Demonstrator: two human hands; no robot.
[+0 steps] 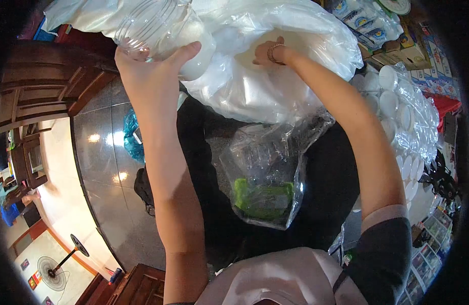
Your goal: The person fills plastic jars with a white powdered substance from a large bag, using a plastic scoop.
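Observation:
My left hand point(155, 66) is wrapped round a clear ribbed plastic jar point(148, 25) at the top left, its thumb stretched toward a whitish, rounded part beside it. A large white plastic sack point(234, 91) lies open across the top. Inside its mouth is my right hand point(269, 52), with a bracelet at the wrist; some fingers are hidden by the hand and the sack, and I cannot make out anything held. Below the sack, a clear plastic bag point(265, 152) with a green item point(265, 200) in it lies between my legs.
Wrapped white-lidded containers point(392, 101) stand at the right. Boxes point(407, 51) and packaged goods point(364, 23) fill the upper right. A blue plastic bag point(133, 136) lies on the dark tiled floor point(99, 168). Wooden furniture point(41, 84) and a fan point(52, 272) are at the left.

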